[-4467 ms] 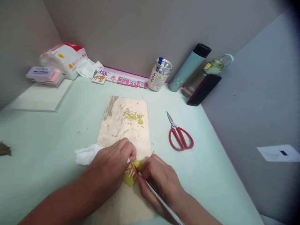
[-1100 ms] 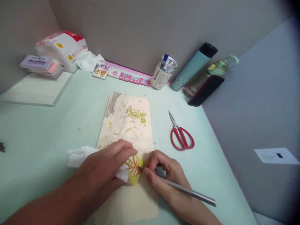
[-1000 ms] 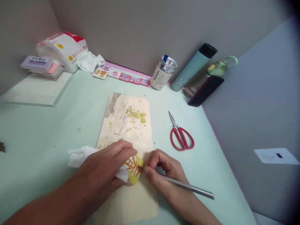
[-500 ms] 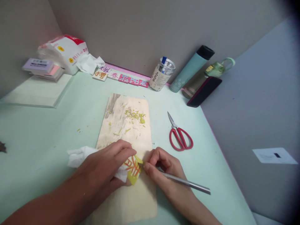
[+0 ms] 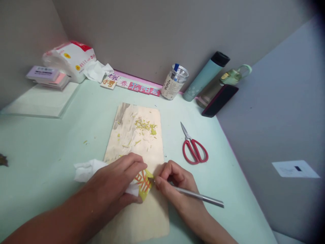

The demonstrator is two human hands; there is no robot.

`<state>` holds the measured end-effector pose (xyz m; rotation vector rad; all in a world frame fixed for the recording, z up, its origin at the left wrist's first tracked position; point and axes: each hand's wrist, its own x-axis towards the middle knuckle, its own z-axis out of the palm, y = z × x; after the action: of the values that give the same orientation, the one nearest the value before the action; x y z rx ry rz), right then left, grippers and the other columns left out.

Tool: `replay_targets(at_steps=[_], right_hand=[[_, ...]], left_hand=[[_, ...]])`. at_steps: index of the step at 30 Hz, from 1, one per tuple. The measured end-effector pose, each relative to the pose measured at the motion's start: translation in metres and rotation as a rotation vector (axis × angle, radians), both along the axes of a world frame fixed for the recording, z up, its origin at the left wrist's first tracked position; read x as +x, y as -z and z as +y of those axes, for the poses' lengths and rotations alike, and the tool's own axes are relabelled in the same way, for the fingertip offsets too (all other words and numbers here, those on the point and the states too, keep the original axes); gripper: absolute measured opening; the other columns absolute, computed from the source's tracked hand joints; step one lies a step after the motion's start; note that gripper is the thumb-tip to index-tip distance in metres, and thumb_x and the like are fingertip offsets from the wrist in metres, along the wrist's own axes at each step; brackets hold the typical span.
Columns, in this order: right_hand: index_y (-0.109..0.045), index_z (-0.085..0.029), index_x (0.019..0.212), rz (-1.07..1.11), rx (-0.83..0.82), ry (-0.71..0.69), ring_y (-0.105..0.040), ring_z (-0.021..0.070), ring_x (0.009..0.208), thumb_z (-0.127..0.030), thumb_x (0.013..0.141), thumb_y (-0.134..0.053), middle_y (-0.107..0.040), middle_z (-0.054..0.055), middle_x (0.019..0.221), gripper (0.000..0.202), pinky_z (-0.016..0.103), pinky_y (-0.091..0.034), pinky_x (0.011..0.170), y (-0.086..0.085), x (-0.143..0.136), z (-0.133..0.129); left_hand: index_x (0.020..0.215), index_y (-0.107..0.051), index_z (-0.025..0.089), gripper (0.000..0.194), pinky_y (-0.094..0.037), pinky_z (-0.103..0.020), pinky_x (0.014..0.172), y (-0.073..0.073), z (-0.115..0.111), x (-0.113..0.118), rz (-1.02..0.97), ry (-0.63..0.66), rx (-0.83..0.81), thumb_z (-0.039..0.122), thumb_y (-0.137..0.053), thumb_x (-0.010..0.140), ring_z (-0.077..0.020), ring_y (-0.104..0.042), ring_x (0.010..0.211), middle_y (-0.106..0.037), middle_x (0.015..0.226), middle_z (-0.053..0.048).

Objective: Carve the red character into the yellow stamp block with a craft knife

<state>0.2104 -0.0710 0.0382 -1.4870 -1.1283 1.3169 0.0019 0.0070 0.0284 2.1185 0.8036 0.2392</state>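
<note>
My left hand [image 5: 122, 179] is closed around a small yellow-green block [image 5: 144, 184] with an orange-red character on its face, a white tissue [image 5: 88, 170] tucked between palm and block. In my right hand [image 5: 176, 181] is a slim silver carving knife [image 5: 200, 195], gripped like a pen; my fingers hide most of its tip, which meets the block's right edge. Both hands work over the lower half of a pale wooden board [image 5: 137, 223]. Yellow-green shavings [image 5: 146, 125] lie scattered on the board's upper half.
Red-handled scissors [image 5: 194, 149] lie right of the board. Along the back wall stand lettered tiles [image 5: 143, 88], a plastic cup of tools [image 5: 174, 83], a blue tumbler [image 5: 204, 79], a green-lidded bottle [image 5: 231, 77] and a phone [image 5: 219, 101]. A tissue pack [image 5: 72, 59] and stacked small blocks [image 5: 48, 76] sit back left.
The knife has shifted slightly, its tip now at the block's right edge instead of over its face. The block appears slightly turned in my left hand. The whole view has shifted a little.
</note>
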Motion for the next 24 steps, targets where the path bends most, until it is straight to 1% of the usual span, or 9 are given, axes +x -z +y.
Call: replay_targets(at_steps=[6, 9, 11, 12, 15, 17, 20, 22, 24], right_hand=[[-0.052, -0.022, 0.076, 0.004, 0.011, 0.034, -0.047, 0.0143, 0.067, -0.032, 0.093, -0.068, -0.057, -0.002, 0.073, 0.026, 0.026, -0.039, 0.06, 0.001, -0.003, -0.002], [-0.052, -0.023, 0.077, -0.051, 0.045, 0.019, -0.048, 0.0143, 0.066, -0.031, 0.095, -0.066, -0.056, -0.002, 0.073, 0.025, 0.025, -0.039, 0.058, 0.002, -0.004, -0.004], [-0.05, -0.023, 0.077, -0.15, 0.153, -0.025, -0.05, 0.0148, 0.066, -0.026, 0.096, -0.063, -0.057, -0.002, 0.074, 0.023, 0.026, -0.04, 0.058, 0.004, -0.004, -0.005], [-0.05, -0.024, 0.077, -0.228, 0.254, -0.063, -0.052, 0.0154, 0.066, -0.021, 0.096, -0.061, -0.058, -0.001, 0.075, 0.022, 0.027, -0.041, 0.058, 0.006, -0.004, -0.007], [-0.05, -0.025, 0.08, -0.596, 0.636, -0.225, -0.054, 0.0181, 0.065, -0.009, 0.096, -0.056, -0.063, 0.002, 0.074, 0.023, 0.03, -0.04, 0.057, 0.012, -0.003, -0.01], [-0.053, -0.025, 0.082, -0.831, 0.792, -0.356, -0.052, 0.0199, 0.063, -0.004, 0.096, -0.054, -0.064, 0.003, 0.071, 0.025, 0.032, -0.036, 0.055, 0.012, -0.001, -0.011], [-0.058, -0.022, 0.083, -0.943, 0.86, -0.515, -0.053, 0.0217, 0.062, -0.004, 0.1, -0.046, -0.064, 0.006, 0.069, 0.028, 0.033, -0.038, 0.055, 0.005, 0.0, -0.01], [-0.061, -0.021, 0.082, -0.945, 0.897, -0.565, -0.054, 0.0221, 0.062, -0.003, 0.102, -0.04, -0.064, 0.007, 0.068, 0.034, 0.034, -0.04, 0.055, 0.002, 0.0, -0.01], [-0.061, -0.021, 0.083, -0.957, 0.901, -0.569, -0.054, 0.0223, 0.063, -0.003, 0.103, -0.037, -0.064, 0.007, 0.067, 0.036, 0.034, -0.041, 0.054, 0.001, -0.001, -0.01]], left_hand=[[0.122, -0.06, 0.027, 0.036, -0.051, -0.034, 0.097, -0.004, 0.002, 0.002, 0.017, 0.017, -0.059, 0.016, -0.061, 0.088, -0.0228, -0.063, 0.117, -0.062, 0.13, -0.002], [0.119, -0.06, 0.027, 0.032, -0.051, -0.035, 0.097, -0.006, 0.001, 0.002, 0.012, 0.009, -0.067, 0.017, -0.061, 0.089, -0.0233, -0.063, 0.116, -0.061, 0.128, -0.003], [0.118, -0.061, 0.027, 0.029, -0.051, -0.035, 0.098, -0.006, 0.0, 0.001, -0.002, 0.003, -0.063, 0.018, -0.061, 0.09, -0.0233, -0.063, 0.116, -0.061, 0.127, -0.003], [0.118, -0.061, 0.027, 0.028, -0.051, -0.035, 0.098, -0.005, 0.0, 0.0, -0.014, 0.001, -0.059, 0.019, -0.06, 0.091, -0.0234, -0.063, 0.116, -0.061, 0.127, -0.003], [0.115, -0.061, 0.026, 0.025, -0.052, -0.035, 0.098, -0.002, -0.001, 0.0, -0.055, -0.007, -0.047, 0.02, -0.058, 0.092, -0.024, -0.062, 0.115, -0.062, 0.125, -0.003], [0.115, -0.062, 0.026, 0.026, -0.051, -0.037, 0.099, -0.001, -0.001, 0.0, -0.074, -0.016, -0.04, 0.019, -0.056, 0.091, -0.0245, -0.062, 0.115, -0.063, 0.124, -0.004], [0.114, -0.063, 0.024, 0.027, -0.052, -0.038, 0.099, -0.001, 0.0, 0.0, -0.051, -0.006, -0.048, 0.017, -0.055, 0.089, -0.0247, -0.061, 0.113, -0.063, 0.121, -0.005], [0.111, -0.063, 0.024, 0.025, -0.053, -0.038, 0.098, -0.003, 0.0, 0.001, -0.033, 0.001, -0.048, 0.017, -0.054, 0.089, -0.0246, -0.062, 0.112, -0.064, 0.119, -0.005], [0.109, -0.062, 0.024, 0.024, -0.053, -0.038, 0.098, -0.004, 0.001, 0.001, -0.036, 0.006, -0.045, 0.016, -0.054, 0.087, -0.025, -0.062, 0.111, -0.064, 0.119, -0.005]])
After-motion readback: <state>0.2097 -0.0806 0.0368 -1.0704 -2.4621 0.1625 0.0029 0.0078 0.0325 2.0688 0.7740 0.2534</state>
